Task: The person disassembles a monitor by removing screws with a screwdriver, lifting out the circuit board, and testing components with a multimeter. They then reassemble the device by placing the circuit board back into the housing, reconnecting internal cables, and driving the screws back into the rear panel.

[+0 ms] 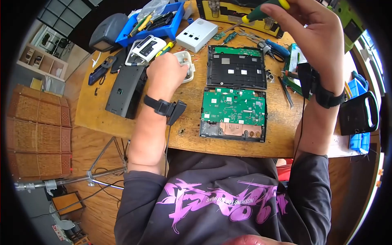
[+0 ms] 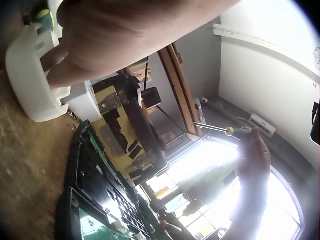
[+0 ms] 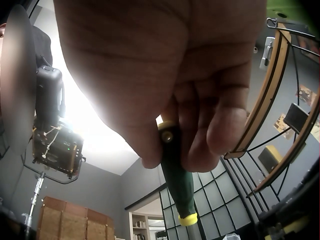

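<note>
My left hand [image 1: 166, 73] reaches into a small white container [image 2: 30, 82] on the table. Its fingertips are hidden inside, so I cannot tell whether they pinch anything. Up at the top right, my right hand [image 1: 320, 38] grips a screwdriver [image 3: 177, 175] by its green and yellow handle, with the shaft pointing left, well above the table. Between my arms lies an opened device: a dark casing half holding a green circuit board [image 1: 234, 104] nearest me, and a black panel [image 1: 237, 69] directly beyond it.
A long black casing [image 1: 126, 90] lies left of my left forearm. Beyond are a blue tool bin [image 1: 175, 18], a white box [image 1: 197, 34] and a yellow-black toolbox [image 1: 241, 16]. Pliers [image 1: 277, 48] and tweezers [image 1: 286, 93] lie right of the device.
</note>
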A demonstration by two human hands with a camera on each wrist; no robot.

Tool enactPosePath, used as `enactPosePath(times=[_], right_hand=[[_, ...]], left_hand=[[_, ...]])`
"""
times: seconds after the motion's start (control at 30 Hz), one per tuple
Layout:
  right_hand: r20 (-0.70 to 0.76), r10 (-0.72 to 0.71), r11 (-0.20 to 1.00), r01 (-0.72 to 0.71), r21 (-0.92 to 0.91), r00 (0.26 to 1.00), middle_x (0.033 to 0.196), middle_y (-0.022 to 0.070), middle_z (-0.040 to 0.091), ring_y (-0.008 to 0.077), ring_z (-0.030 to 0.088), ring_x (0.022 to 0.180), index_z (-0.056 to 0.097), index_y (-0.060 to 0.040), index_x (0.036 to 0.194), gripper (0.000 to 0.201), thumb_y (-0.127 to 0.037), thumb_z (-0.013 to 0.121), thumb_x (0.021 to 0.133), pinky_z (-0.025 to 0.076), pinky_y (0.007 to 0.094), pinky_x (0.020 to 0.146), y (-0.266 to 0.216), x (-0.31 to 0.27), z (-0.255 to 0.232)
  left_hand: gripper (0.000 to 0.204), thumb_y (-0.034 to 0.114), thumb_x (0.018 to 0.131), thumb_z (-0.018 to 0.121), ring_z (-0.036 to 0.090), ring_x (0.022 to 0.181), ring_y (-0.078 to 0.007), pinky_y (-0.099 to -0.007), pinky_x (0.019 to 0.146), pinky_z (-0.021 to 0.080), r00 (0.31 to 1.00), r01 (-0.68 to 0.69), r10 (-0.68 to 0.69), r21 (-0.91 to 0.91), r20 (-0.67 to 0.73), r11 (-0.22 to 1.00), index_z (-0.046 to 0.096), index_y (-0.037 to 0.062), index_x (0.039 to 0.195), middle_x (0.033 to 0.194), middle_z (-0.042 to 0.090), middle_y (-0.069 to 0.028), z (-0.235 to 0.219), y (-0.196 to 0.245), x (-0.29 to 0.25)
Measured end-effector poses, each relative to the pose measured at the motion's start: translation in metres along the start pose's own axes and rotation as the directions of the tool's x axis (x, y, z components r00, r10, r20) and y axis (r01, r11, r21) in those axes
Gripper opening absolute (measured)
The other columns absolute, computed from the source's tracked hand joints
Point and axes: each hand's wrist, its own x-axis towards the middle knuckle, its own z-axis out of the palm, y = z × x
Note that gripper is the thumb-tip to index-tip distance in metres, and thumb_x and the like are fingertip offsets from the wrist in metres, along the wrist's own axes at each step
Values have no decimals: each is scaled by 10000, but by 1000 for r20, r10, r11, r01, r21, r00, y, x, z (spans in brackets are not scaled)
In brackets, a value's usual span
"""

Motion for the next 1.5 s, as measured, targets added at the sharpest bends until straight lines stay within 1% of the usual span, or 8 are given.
enactPosePath(times=[0.17, 0.37, 0.53, 0.63, 1.0, 1.2, 1.3, 1.5], right_hand=[[40, -7, 999, 5, 47, 999, 976, 93, 810, 111, 773, 877, 805, 95, 1087, 178, 7, 889, 957, 613, 243, 761, 0, 2, -1], [82, -51, 996, 44, 81, 995, 934, 95, 791, 100, 739, 822, 803, 99, 1054, 175, 1, 900, 945, 604, 245, 715, 6, 4, -5], [61, -140, 989, 138, 47, 988, 884, 96, 776, 88, 725, 774, 805, 93, 1038, 185, -24, 911, 941, 586, 243, 655, 10, 5, -5], [76, -123, 992, 123, 7, 989, 869, 93, 774, 85, 719, 753, 808, 90, 1042, 198, -41, 917, 941, 583, 237, 641, 7, 5, -7], [81, -91, 996, 91, 2, 993, 881, 97, 797, 85, 735, 740, 819, 92, 1073, 218, -62, 916, 953, 582, 222, 637, 8, 2, -7], [154, 34, 954, -78, 290, 988, 878, 110, 820, 79, 756, 765, 809, 106, 1092, 202, -46, 890, 986, 585, 219, 650, 20, 2, -6], [110, -69, 988, 53, 142, 992, 876, 113, 821, 79, 759, 772, 808, 105, 1090, 198, -39, 891, 984, 587, 218, 659, 11, -2, -4], [107, -40, 991, 26, 130, 994, 864, 103, 819, 73, 741, 756, 808, 107, 1088, 204, -50, 889, 988, 577, 220, 655, 14, -3, 2]], left_hand=[[399, 421, 899, 914, 835, 1017, -386, -496, 899, 664, 998, 35, -36, 34, 50, 999, 890, 60, 1069, 1057, 858, -206, -4, 8, 0], [239, 377, 892, 914, 837, 990, -361, -489, 893, 665, 999, 32, -32, -4, 44, 999, 915, 166, 1005, 1013, 865, -145, 9, 4, 5], [164, 326, 923, 860, 827, 795, -302, -448, 801, 655, 997, -23, 20, -46, -69, 999, 920, 185, 982, 820, 839, -118, 19, -4, 7], [104, 292, 916, 855, 833, 959, -356, -480, 863, 666, 999, 43, -42, -83, 21, 996, 901, 205, 948, 992, 862, -126, 17, 0, 9], [231, 373, 919, 861, 834, 914, -354, -474, 846, 661, 999, 30, -32, -92, -12, 995, 920, 165, 997, 913, 849, -148, 14, 4, 6], [255, 402, 933, 851, 836, 878, -337, -457, 826, 659, 999, 26, -27, -24, -46, 999, 927, 175, 1020, 871, 850, -126, 22, 4, 11], [229, 350, 913, 841, 836, 941, -393, -512, 841, 672, 998, 20, -22, -38, -61, 999, 919, 148, 987, 976, 856, -177, 21, 5, 11], [235, 349, 917, 837, 836, 921, -393, -514, 823, 671, 997, 14, -17, -43, -75, 999, 918, 139, 987, 964, 853, -179, 28, 2, 15]])
